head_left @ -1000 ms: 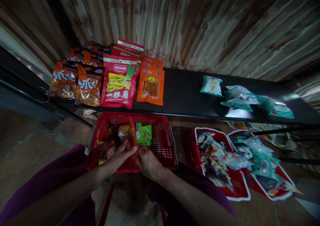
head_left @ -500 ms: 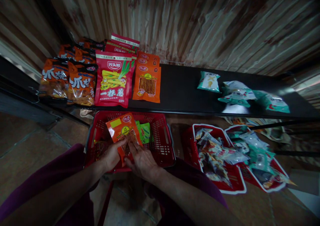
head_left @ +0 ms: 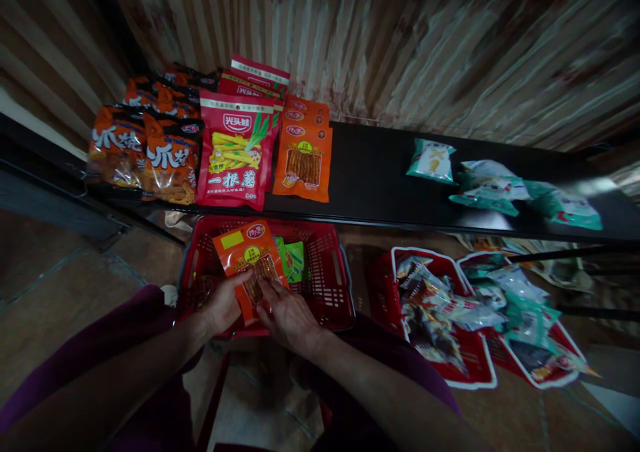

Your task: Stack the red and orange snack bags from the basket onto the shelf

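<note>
Head: left grip (head_left: 223, 309), right grip (head_left: 290, 317) on orange packet (head_left: 246, 244).

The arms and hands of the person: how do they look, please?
The left hand and right hand are bare, without gloves. Both forearms are uncovered, with no sleeve, watch or bracelet visible. Purple cloth shows beneath them, apparently trousers.

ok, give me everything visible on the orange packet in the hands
The orange packet is flat and roughly rectangular, in what looks like shiny plastic. Its front shows a yellow rectangle at upper left, an oval logo at upper right, a round yellow badge mid-front and brown strips below. It is held over the red basket, front toward the camera, top leaning left in the picture. The left hand grips its left side; the right hand's fingers cover part of its lower front.
</note>
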`<action>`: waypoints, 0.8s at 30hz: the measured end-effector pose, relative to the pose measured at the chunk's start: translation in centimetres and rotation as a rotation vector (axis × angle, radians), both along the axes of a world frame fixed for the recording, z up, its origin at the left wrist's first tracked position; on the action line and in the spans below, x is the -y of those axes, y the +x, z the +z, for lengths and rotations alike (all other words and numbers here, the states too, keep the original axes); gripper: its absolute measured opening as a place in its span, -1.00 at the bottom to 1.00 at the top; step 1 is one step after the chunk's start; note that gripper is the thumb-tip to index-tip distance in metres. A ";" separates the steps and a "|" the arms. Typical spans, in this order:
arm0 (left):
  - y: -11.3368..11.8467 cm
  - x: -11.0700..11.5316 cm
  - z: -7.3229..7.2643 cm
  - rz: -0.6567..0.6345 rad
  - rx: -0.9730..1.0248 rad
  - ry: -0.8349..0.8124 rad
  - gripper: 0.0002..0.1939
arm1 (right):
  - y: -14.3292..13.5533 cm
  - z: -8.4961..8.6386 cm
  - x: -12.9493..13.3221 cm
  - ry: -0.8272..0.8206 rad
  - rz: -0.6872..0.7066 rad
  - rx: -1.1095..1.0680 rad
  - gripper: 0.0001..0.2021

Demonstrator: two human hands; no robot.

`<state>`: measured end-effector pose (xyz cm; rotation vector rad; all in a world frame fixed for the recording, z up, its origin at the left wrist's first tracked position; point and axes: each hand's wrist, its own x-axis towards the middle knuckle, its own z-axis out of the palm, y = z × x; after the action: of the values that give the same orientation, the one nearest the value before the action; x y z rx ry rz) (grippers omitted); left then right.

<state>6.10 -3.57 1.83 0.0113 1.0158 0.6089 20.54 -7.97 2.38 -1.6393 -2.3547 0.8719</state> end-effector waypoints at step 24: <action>-0.6 -1.1 0.5 0.001 0.150 0.006 -0.52 | 0.2 1.0 0.2 -0.021 -0.001 0.012 -0.53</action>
<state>5.55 -2.48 2.31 -0.0296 0.8685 0.6046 20.71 -8.16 3.43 -1.6580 -2.3608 0.8915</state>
